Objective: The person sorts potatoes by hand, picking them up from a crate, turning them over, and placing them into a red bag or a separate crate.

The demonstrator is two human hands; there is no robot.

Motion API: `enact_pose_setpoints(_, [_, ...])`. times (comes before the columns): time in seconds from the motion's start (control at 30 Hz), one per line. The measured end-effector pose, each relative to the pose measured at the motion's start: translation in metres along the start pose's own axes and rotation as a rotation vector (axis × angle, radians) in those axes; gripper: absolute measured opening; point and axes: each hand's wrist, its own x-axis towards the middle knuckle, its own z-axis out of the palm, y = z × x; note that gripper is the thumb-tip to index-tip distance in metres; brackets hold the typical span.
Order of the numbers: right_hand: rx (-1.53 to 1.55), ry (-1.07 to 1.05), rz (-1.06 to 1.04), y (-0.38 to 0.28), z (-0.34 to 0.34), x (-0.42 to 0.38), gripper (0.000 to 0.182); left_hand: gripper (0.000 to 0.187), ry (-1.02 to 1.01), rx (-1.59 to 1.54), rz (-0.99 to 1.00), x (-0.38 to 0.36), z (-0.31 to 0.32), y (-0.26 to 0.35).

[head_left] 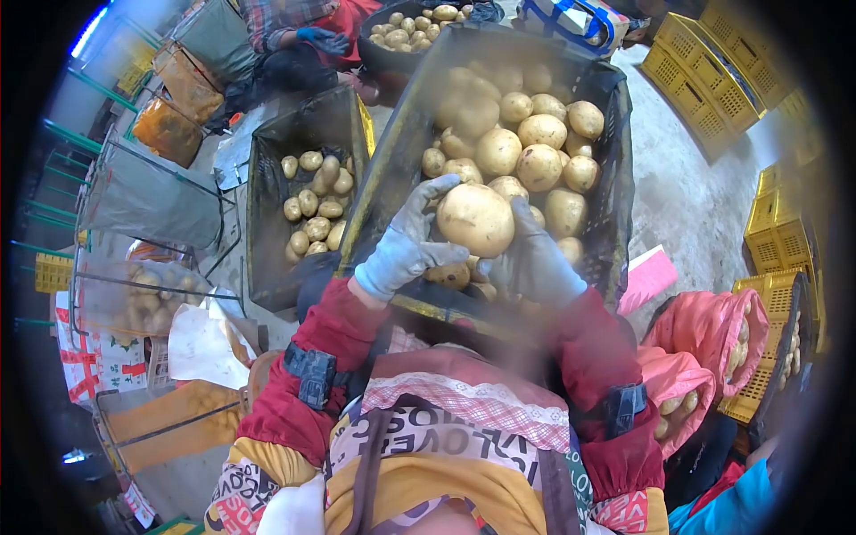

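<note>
Head camera, looking down over the person's chest: two hands in grey gloves hold one large potato [475,218] between them. The left hand [406,245] is closed against the potato's left side, fingers curled up over its top edge. The right hand [533,259] cups its right side and underside, fingers spread along the skin. Both arms wear red sleeves with dark cuffs.

The held potato sits just above the near end of a long dark crate [615,169], which stretches away from the grip and is heaped with more potatoes [526,147]. Left of the grip, close beside that crate, stands a smaller dark crate [267,214] with fewer, smaller potatoes [314,207] lying in its bottom.

Right of the grip and lower, pink mesh sacks [704,325] bulge with potatoes, and yellow plastic crates [771,232] stand beyond them. Far past the grip, at the top of the view, another person's blue-gloved hand [323,39] rests near a dark tub of small potatoes [383,53].
</note>
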Motion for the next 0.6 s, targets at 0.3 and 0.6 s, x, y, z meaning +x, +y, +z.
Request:
enact_pose_setpoints(0.3, [-1.057,0.040,-0.632,-0.001,-0.025,0.011,0.089,0.088,0.047,-0.347,-0.223,-0.003,-0.002,0.008])
enact_pose_setpoints(0.6, [-0.679,0.607,-0.486,-0.010,-0.048,0.012,0.065,0.066,0.299,-0.609,0.056,-0.021,-0.070,0.011])
